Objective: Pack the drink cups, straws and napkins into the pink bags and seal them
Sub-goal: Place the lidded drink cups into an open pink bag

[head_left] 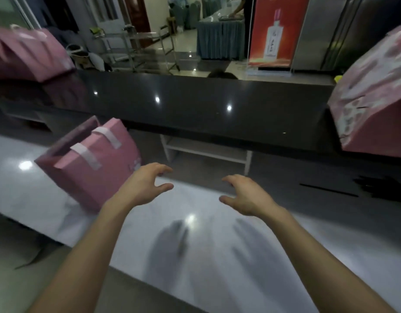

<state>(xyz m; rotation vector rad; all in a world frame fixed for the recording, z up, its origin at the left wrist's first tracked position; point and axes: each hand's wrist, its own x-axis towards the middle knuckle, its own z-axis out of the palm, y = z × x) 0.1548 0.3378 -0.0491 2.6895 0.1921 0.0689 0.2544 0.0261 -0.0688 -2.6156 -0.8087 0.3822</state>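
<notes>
Above a pale worktop, both hands hover empty, fingers spread and curled: the left hand just right of a closed pink bag at nine o'clock, the right hand apart at three o'clock. White tape strips cross the bag's folded top. Beyond, on a dark counter, a second bag lies at ten o'clock and a third at two o'clock. Motion blur softens everything.
</notes>
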